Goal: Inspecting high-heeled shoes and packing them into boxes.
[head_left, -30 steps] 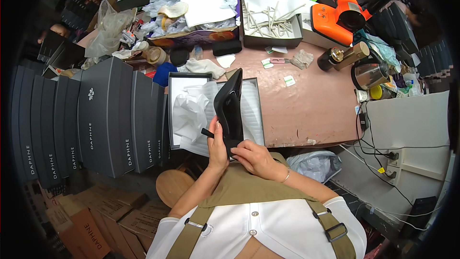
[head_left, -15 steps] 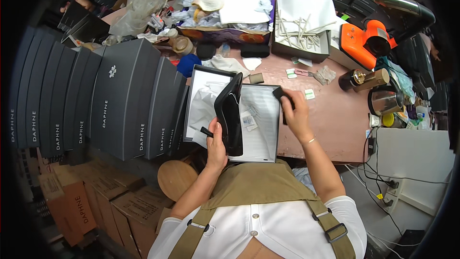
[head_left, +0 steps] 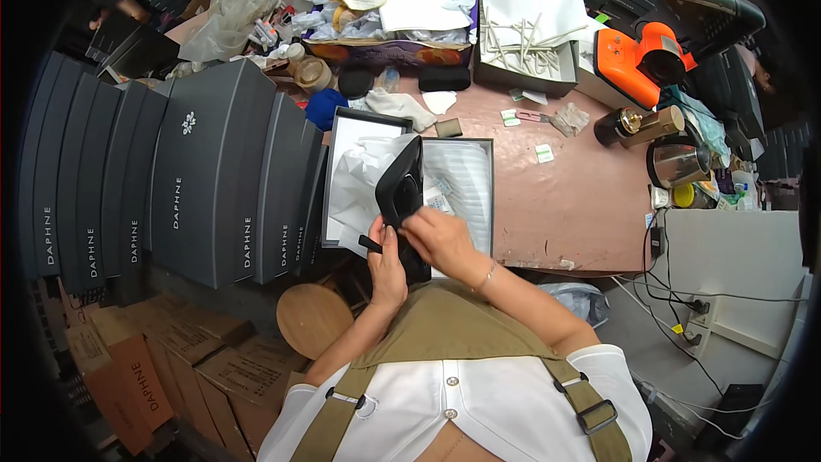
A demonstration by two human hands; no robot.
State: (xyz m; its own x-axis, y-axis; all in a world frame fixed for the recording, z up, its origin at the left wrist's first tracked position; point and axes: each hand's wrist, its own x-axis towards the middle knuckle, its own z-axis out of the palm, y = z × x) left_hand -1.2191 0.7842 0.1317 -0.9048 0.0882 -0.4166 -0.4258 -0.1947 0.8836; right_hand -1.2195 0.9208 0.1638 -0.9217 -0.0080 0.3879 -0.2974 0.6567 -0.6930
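Observation:
A black high-heeled shoe (head_left: 402,188) is held upright over an open grey shoe box (head_left: 479,154) lined with white tissue paper (head_left: 359,188). My left hand (head_left: 386,261) grips the shoe's lower end near the heel. My right hand (head_left: 432,235) rests against the shoe's side, fingers pressed on its inner opening. The box lid (head_left: 338,133) lies beside the box on the left, with tissue spilling over it.
Stacks of dark grey shoe boxes (head_left: 197,180) stand at the left. An orange heat gun (head_left: 637,56), a metal kettle (head_left: 676,162), a white box of sticks (head_left: 526,30) and a small black pad (head_left: 447,127) sit on the pink table (head_left: 564,197). A round wooden stool (head_left: 312,316) is below.
My right hand has come back from the far edge of the box to the shoe. The left hand still holds the shoe upright.

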